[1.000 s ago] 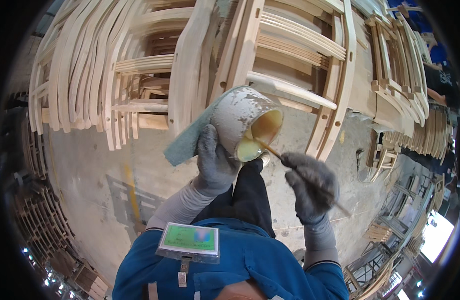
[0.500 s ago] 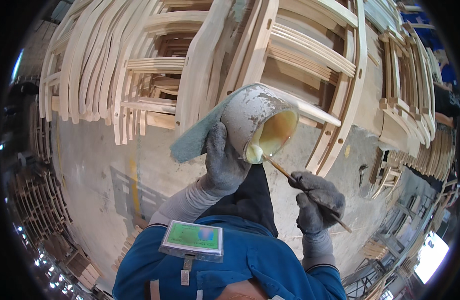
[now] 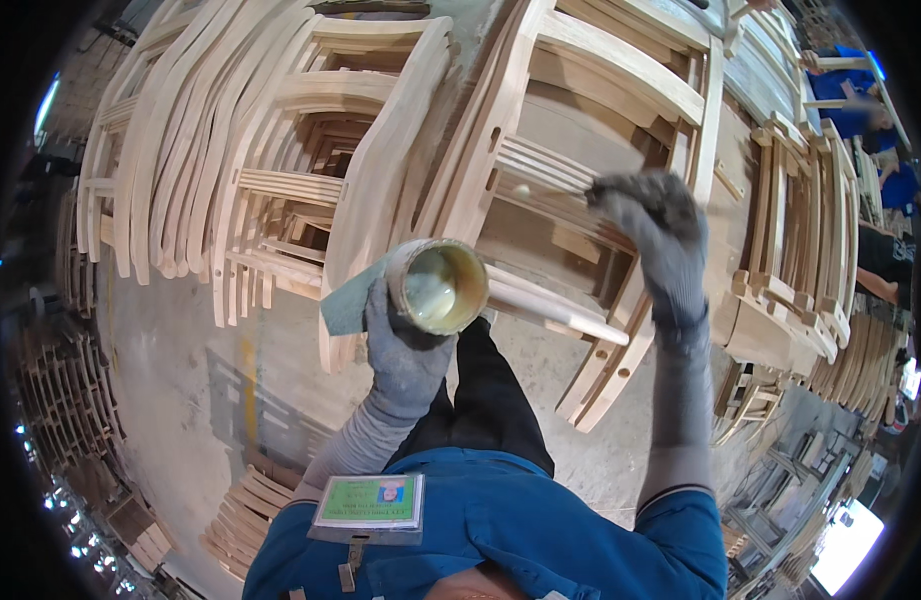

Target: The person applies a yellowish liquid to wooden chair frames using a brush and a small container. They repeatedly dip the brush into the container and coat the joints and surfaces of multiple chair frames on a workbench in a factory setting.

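My left hand (image 3: 406,365), in a grey glove, is closed around a round pot (image 3: 473,275) with a pale, creamy paste inside. A flat grey-green sheet (image 3: 349,303) sticks out to the left between that hand and the pot. My right hand (image 3: 661,220), also gloved, is raised over a stack of wooden chair frames (image 3: 621,68). Its fingers are closed on a thin stick (image 3: 561,192), smeared by motion, with a pale blob at its tip. The tip is near the slats of the top frame; I cannot tell whether they touch.
More chair frames (image 3: 376,200) stand stacked at the far left, and another stack (image 3: 771,210) is on the right. A rounded wooden bar (image 3: 556,310) juts toward me beside the pot. People in blue (image 3: 896,185) are at the far right edge. Grey concrete floor (image 3: 181,360) shows nearby.
My right hand has lifted the stick out of the pot and moved it up and away over the frames. The pot has moved down and left, and its mouth now faces up.
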